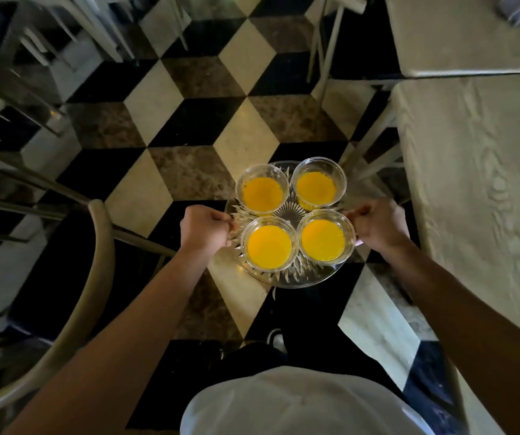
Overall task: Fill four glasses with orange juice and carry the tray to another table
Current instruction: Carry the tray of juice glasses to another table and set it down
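A round clear glass tray [287, 279] with a cut star pattern hangs in the air above the chequered floor. On it stand several glasses filled with orange juice [269, 248], packed close together in two rows. My left hand [203, 229] grips the tray's left rim. My right hand [378, 226] grips the right rim. The fingers of both hands are curled round the edge, partly hidden under the tray.
A table with a pale cloth [485, 183] runs along the right, a second one [459, 36] behind it. A curved chair back [95, 277] is close on my left. More chairs [17, 89] stand at the far left and behind the tray.
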Tool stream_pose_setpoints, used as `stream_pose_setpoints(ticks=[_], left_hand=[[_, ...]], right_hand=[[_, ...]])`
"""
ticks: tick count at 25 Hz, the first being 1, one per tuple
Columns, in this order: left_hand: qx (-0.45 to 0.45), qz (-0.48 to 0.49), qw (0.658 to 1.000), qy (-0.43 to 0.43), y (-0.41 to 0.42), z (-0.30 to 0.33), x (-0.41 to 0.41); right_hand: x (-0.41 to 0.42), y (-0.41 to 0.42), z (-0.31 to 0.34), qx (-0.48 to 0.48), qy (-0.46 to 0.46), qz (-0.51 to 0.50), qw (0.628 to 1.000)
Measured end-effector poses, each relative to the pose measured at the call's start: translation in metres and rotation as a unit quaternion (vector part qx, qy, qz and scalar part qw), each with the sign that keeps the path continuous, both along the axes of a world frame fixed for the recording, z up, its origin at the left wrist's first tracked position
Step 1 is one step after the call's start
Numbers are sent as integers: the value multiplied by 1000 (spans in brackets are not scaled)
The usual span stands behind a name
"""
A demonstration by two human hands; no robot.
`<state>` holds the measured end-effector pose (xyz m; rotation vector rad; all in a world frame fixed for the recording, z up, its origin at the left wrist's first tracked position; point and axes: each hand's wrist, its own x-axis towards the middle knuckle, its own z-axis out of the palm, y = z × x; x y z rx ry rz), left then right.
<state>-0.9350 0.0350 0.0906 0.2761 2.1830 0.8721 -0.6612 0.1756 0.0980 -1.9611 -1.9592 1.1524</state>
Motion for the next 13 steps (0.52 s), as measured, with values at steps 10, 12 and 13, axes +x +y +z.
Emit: stream_pose_setpoints(ticks=[10,12,13], left_hand=[[-17,34,999,31,111,5,-61],[-15,30,999,19,134,1,-75],[-13,29,999,14,146,0,-82]], right_hand=[[-77,134,6,-23,28,49,998],[-88,158,9,-16,29,62,998],[-95,170,10,-10,31,66,997]])
